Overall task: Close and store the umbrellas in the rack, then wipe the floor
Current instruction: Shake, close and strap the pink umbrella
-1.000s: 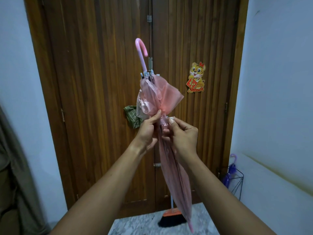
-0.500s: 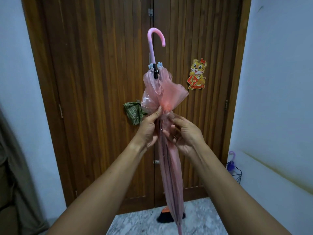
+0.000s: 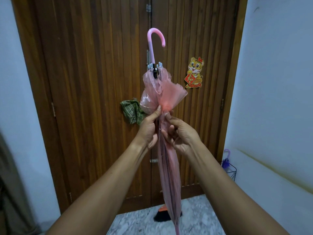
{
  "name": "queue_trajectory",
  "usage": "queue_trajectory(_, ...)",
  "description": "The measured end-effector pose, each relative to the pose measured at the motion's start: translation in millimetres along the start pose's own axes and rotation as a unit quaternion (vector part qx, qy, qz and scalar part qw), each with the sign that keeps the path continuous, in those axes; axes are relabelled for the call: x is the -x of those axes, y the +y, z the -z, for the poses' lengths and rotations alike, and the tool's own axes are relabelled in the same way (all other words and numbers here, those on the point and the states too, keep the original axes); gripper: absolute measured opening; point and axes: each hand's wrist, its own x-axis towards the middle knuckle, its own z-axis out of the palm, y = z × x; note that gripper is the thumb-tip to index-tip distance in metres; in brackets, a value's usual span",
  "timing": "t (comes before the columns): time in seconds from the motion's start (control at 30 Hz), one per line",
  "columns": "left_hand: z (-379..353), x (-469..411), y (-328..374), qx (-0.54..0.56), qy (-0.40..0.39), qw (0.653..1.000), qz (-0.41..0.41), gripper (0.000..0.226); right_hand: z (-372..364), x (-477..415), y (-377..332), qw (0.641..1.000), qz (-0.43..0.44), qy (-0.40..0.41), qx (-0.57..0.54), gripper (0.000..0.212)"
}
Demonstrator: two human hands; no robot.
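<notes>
A closed pink translucent umbrella point(image 3: 168, 175) is held upright in front of me, its curved pink handle point(image 3: 155, 43) at the top and its tip near the floor. My left hand point(image 3: 149, 128) grips the gathered canopy at mid-height, thumb pressed on the pink folds. My right hand point(image 3: 182, 134) pinches the canopy just beside it, fingers on the folds. A black wire rack point(image 3: 231, 170) stands at the right wall with a purple umbrella point(image 3: 226, 160) in it.
A brown wooden double door point(image 3: 101, 99) fills the view ahead, with a tiger sticker point(image 3: 194, 72) on it. A green striped cloth point(image 3: 131, 112) hangs at the door. A broom head point(image 3: 160, 216) rests on the marble floor point(image 3: 194, 217). White walls flank both sides.
The umbrella's handle has turned so its hook faces right, and the umbrella shifted slightly right and more upright. My right hand's fingers have moved along the gathered canopy.
</notes>
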Motion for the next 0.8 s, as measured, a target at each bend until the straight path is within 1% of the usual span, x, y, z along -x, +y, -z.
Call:
queue_trajectory(0.13,17,-1,-1,-0.001,-0.019,1.0,-0.002,0.034,-5,-7,6,0.999,-0.027,0.006,0.017,0.012)
queue_trajectory(0.2,25,-4,-2,-0.002,-0.029,1.0,0.006,0.031,-7,-12,9,0.999,-0.035,0.012,0.02,0.011)
queue_trajectory(0.3,38,-12,-6,-0.007,-0.025,1.0,0.01,0.029,-10,-21,21,0.998,-0.015,0.041,0.044,0.012)
queue_trajectory(0.37,46,-18,-10,-0.032,-0.012,0.999,0.028,0.037,-6,-28,28,0.994,0.015,0.058,0.087,0.022)
queue_trajectory(0.43,58,-29,-17,-0.056,-0.014,0.998,0.033,0.044,2,-34,29,0.984,0.064,0.08,0.143,0.032)
queue_trajectory(0.5,70,-40,-27,-0.083,-0.038,0.995,0.039,0.044,16,-41,20,0.956,0.142,0.112,0.231,0.04)
queue_trajectory(0.53,72,-45,-33,-0.099,-0.057,0.992,0.049,0.043,23,-45,13,0.938,0.176,0.109,0.277,0.045)
queue_trajectory(0.6,70,-54,-48,-0.132,-0.1,0.983,0.082,0.04,36,-53,-3,0.917,0.198,0.059,0.341,0.052)
queue_trajectory(0.63,67,-58,-57,-0.151,-0.122,0.976,0.099,0.037,43,-60,-10,0.911,0.194,0.04,0.361,0.05)
queue_trajectory(0.67,63,-63,-66,-0.172,-0.138,0.968,0.119,0.032,51,-67,-16,0.906,0.189,0.034,0.376,0.044)
queue_trajectory(0.73,54,-77,-84,-0.224,-0.175,0.947,0.15,0.025,74,-81,-28,0.9,0.181,0.049,0.395,0.032)
queue_trajectory(0.8,50,-97,-99,-0.311,-0.202,0.917,0.149,0.028,102,-94,-35,0.907,0.164,0.056,0.385,0.027)
